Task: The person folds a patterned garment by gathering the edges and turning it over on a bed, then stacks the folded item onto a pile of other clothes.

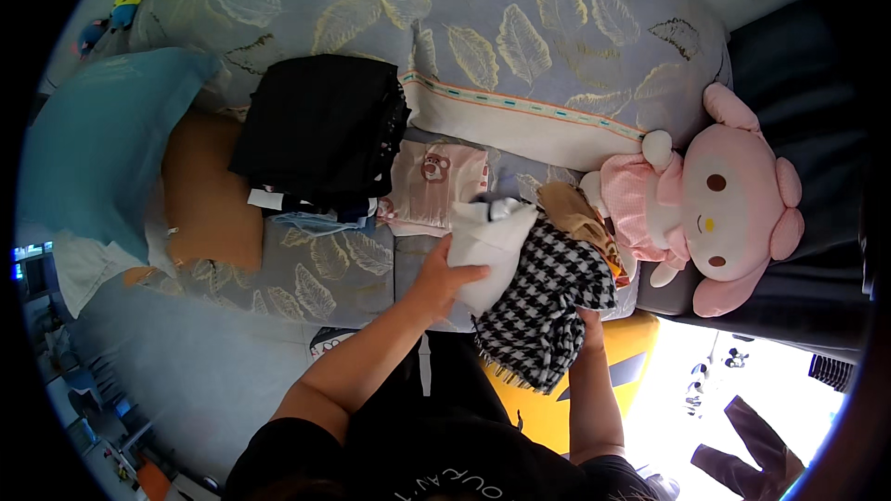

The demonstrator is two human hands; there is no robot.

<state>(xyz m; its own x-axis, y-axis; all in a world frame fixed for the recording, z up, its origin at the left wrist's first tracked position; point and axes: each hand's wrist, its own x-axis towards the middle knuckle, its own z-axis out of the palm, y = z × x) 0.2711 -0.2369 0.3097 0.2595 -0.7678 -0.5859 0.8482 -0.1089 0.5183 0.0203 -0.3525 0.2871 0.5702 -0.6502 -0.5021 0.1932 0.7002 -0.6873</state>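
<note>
My left hand (444,280) grips a white, soft-looking bundle (487,255), thumb across its front; a small dark and silvery part (502,210) shows blurred at its top. Beside it hangs a black-and-white houndstooth scarf (548,297) with a fringed lower edge. The scarf's right side is in my right hand (591,323), whose fingers are mostly hidden by the cloth. Just beyond the scarf lies a brown and orange cloth (577,213). A pink packet with a bear picture (436,181) sits on the sofa behind the white bundle.
A stack of folded dark clothes (320,125) is on the patterned sofa (343,269), with a tan cushion (213,190) and blue pillow (107,139) to its left. A pink plush toy (729,199) lies at the right. Below the scarf stands a yellow box-like object (617,353).
</note>
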